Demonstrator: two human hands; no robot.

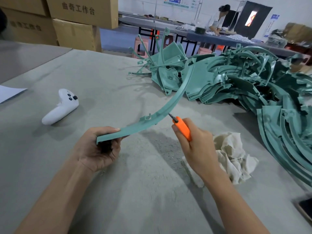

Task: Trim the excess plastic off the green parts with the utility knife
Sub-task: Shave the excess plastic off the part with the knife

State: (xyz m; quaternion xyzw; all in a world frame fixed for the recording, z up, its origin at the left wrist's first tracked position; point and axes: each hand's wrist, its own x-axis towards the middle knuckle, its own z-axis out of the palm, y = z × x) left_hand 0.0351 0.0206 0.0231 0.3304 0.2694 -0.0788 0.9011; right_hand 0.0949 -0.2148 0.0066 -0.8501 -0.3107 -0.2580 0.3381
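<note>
Green strip (162,110) arcs toward one o'clock from the gripping left hand (99,149) — right hand (197,146) grips the knife (183,128), blade aimed eleven o'clock at its edge.

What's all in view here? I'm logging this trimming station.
curved green part: one, teal, held over the table
utility knife: one, orange, blade tip at that part
green parts pile: many, teal, table's right
controller: one, white, table's left
cloth: one, off-white, crumpled, near right
paper sheet: one, white, left edge
cardboard boxes: several, brown, far left
person: one, white top, far table
left grip: one, holds part's near end
right grip: one, holds knife
</note>
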